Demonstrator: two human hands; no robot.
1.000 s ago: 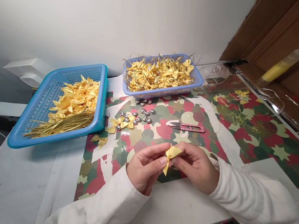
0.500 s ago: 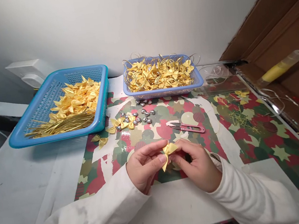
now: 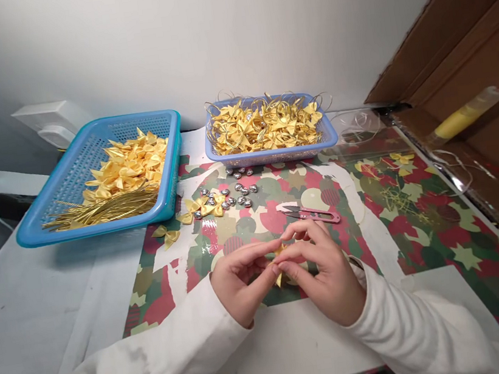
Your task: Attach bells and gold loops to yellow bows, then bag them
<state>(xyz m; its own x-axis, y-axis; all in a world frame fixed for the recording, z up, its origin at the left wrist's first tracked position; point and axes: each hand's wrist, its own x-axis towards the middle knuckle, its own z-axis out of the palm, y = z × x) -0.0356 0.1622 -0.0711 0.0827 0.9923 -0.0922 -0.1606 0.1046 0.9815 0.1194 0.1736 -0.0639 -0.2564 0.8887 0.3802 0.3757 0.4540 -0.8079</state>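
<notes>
A plain white wall [image 3: 211,32] stands behind the desk [image 3: 40,312]. The desk has a white cover. A sheet of shiny paper [image 3: 403,240] with red, green and cream stars lies over the middle and the right side of it. A white wall plug [image 3: 50,121] sits at 10 o'clock, by the wall. A big brown box [image 3: 465,48] fills the side at 2 o'clock, and a yellow tube [image 3: 461,116] lies along its edge.

A blue basket [image 3: 99,229] rests at 10 o'clock. It holds a heap of yellow bows [image 3: 129,166] and a bunch of thin gold ties [image 3: 100,209]. A purple basket [image 3: 272,152] rests at 12 o'clock, against the wall. It is full of bows with gold loops [image 3: 264,127].

Little silver beads [image 3: 232,196] are spread on the paper just in front of the purple basket. A few loose bows [image 3: 206,206] lie touching the beads, and one more bow [image 3: 167,234] lies alone at 9 o'clock from them. Pink snips [image 3: 311,214] lie flat on the paper, just past the hands at 12 o'clock.

The left hand [image 3: 239,283] and the right hand [image 3: 323,275] meet low in the middle, at 6 o'clock, above the near edge of the paper. Both arms wear white sleeves. A small yellow bow [image 3: 280,278] sits between the two hands. The grip of each hand is pinched tight on it, fingertip to thumb. Most of the bow is hidden by the fingers, and only a tail pokes out below.
</notes>
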